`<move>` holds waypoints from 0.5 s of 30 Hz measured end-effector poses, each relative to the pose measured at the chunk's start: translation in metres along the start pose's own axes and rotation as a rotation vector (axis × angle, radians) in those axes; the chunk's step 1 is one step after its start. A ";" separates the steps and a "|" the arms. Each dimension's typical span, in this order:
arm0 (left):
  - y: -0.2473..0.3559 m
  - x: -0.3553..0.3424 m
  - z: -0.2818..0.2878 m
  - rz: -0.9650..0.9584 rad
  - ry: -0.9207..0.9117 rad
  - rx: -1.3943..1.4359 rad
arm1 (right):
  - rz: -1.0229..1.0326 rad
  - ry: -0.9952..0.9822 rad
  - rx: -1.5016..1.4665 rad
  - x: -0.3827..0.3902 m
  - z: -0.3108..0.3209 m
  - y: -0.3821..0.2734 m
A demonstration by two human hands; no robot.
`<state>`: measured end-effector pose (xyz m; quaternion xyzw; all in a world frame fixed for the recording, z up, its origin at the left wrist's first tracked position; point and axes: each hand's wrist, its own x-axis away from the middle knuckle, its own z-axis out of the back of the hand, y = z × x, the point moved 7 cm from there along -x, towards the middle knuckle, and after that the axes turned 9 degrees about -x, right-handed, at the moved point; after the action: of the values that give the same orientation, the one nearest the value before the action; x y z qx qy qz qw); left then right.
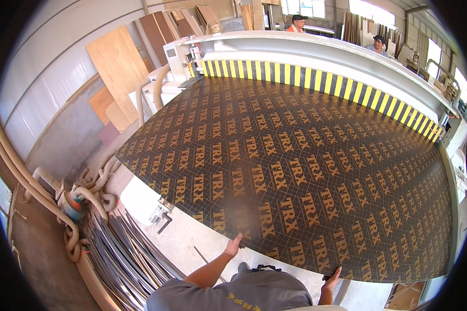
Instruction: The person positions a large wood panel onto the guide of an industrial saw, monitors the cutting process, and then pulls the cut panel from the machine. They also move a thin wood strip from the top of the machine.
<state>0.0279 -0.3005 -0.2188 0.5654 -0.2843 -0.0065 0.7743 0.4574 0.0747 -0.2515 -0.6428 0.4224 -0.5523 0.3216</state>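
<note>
A large flat board [296, 171] faced in dark film with repeated yellowish lettering and thin grid lines lies across the machine table in front of me. My left hand [234, 245] holds its near edge, left of the middle, thumb at the top and the other fingers mostly hidden below. Farther right along the same edge, my right hand [332, 280] grips the board with its thumb up. A small dark thing [326, 278] shows beside the right hand; its kind is unclear.
A white machine beam [316, 57] with a yellow-and-black striped curtain [296, 78] spans the board's far side. At left are a black crank handle [164, 224], ribbed hoses [96, 186] and long dark strips [122, 249]. Two people [297, 24] stand beyond the beam.
</note>
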 end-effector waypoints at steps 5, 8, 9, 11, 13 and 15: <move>-0.015 -0.004 0.003 0.003 -0.012 0.024 | 0.034 -0.008 -0.012 0.006 -0.009 -0.007; -0.009 -0.001 -0.001 0.006 -0.027 0.024 | -0.017 -0.025 0.020 0.009 -0.004 -0.010; -0.006 0.000 -0.003 0.012 -0.037 0.025 | -0.012 -0.010 0.019 0.010 -0.004 -0.010; 0.006 0.004 -0.006 0.024 -0.040 0.001 | -0.009 -0.024 0.008 0.016 -0.002 -0.014; 0.007 0.003 -0.005 0.032 -0.053 -0.018 | 0.007 0.093 0.059 -0.015 0.028 0.011; -0.017 -0.003 0.003 0.068 -0.091 0.089 | -0.041 0.020 0.084 0.006 -0.004 -0.001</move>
<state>0.0290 -0.3086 -0.2340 0.5883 -0.3384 0.0069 0.7344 0.4536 0.0703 -0.2468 -0.6317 0.3887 -0.5824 0.3327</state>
